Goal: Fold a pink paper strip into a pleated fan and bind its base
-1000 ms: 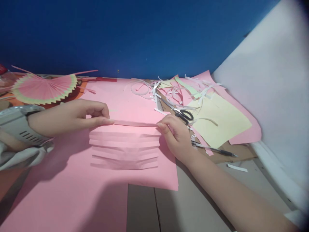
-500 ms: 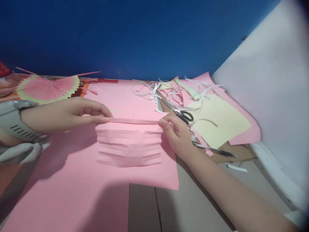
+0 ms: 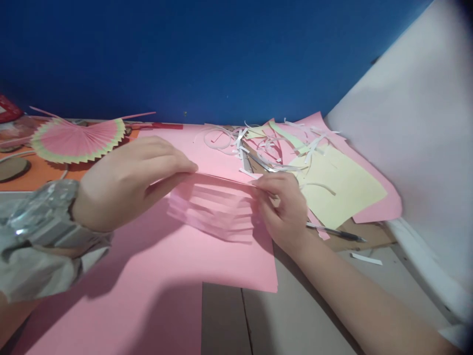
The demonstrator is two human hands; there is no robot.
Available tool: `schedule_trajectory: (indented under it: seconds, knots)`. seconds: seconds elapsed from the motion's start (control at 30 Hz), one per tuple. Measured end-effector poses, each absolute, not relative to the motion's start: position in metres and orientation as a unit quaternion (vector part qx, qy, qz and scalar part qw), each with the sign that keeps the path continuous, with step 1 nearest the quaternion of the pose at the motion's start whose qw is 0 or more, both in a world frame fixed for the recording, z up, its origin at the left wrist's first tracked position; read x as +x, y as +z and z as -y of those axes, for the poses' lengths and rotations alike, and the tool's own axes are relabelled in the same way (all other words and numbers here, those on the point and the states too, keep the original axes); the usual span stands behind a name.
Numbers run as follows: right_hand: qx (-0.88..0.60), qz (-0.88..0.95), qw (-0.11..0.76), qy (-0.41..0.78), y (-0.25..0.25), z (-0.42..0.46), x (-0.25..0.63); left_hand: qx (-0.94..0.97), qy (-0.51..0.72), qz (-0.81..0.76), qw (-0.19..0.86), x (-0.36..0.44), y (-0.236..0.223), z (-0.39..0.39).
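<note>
Between my hands hangs a pink pleated paper point(image 3: 218, 209), folded accordion-style, its lower pleats loose and a little blurred. My left hand point(image 3: 138, 175) pinches the left end of its top edge, with the back of the hand turned up. At the right end of that edge, my right hand point(image 3: 281, 204) grips it between thumb and curled fingers. Beneath the pleats lie large pink sheets point(image 3: 148, 276). A silvery watch point(image 3: 48, 209) sits on my left wrist.
A pink paper fan point(image 3: 79, 140) with a yellow-green zigzag rim lies at the back left. White paper strips point(image 3: 242, 143) are scattered at the back. On the right are a pale yellow sheet point(image 3: 340, 182) and a pen point(image 3: 340, 231). A blue wall point(image 3: 221, 59) stands behind.
My left hand has moved right and rolled over, now palm down on the top edge. The pleated paper has tilted and lifted, its left end higher. My right hand now covers the scissors' handles.
</note>
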State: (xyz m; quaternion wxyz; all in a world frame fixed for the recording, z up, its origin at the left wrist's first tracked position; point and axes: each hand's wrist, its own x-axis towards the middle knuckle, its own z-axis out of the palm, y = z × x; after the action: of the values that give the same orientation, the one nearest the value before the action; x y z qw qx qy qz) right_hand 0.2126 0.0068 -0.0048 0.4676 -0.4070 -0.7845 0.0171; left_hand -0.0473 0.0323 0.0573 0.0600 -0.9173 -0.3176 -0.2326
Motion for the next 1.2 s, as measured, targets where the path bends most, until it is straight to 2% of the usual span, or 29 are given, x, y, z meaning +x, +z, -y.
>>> schedule_trajectory:
  seconds: [0.1,0.2,0.3,0.33,0.43,0.53,0.73,0.9,1.07,1.2]
  knots:
    - [-0.303,0.793,0.496,-0.181,0.009,-0.007,0.220,-0.906,-0.307,0.215,0.196,-0.056,0.061,-0.025]
    - [-0.260,0.784,0.488,-0.282,0.013,-0.009,0.223,-0.900,-0.310,0.186,0.243,-0.064,0.061,-0.025]
    - [-0.320,0.814,0.424,-0.236,0.000,-0.013,0.219,-0.907,-0.296,0.172,0.246,-0.062,0.051,-0.035]
    - [-0.353,0.835,0.377,-0.190,-0.005,-0.014,0.217,-0.922,-0.237,0.200,0.231,-0.059,0.046,-0.040]
    - [-0.413,0.879,0.226,-0.075,-0.017,-0.018,0.209,-0.954,-0.078,0.256,0.137,-0.051,0.028,-0.051]
    - [-0.415,0.895,0.161,-0.019,-0.019,-0.018,0.205,-0.951,0.001,0.307,0.038,-0.047,0.017,-0.053]
    - [-0.380,0.917,0.119,-0.020,-0.019,-0.017,0.205,-0.940,0.021,0.339,0.024,-0.037,0.017,-0.037]
    - [-0.365,0.922,0.132,-0.005,-0.024,-0.020,0.201,-0.918,-0.024,0.396,-0.017,-0.013,0.007,-0.029]
    - [-0.380,0.911,0.160,0.015,-0.023,-0.023,0.197,-0.929,0.000,0.368,0.040,-0.004,0.002,-0.029]
    - [-0.364,0.919,0.148,0.026,-0.021,-0.020,0.198,-0.932,0.035,0.356,0.064,-0.012,0.006,-0.015]
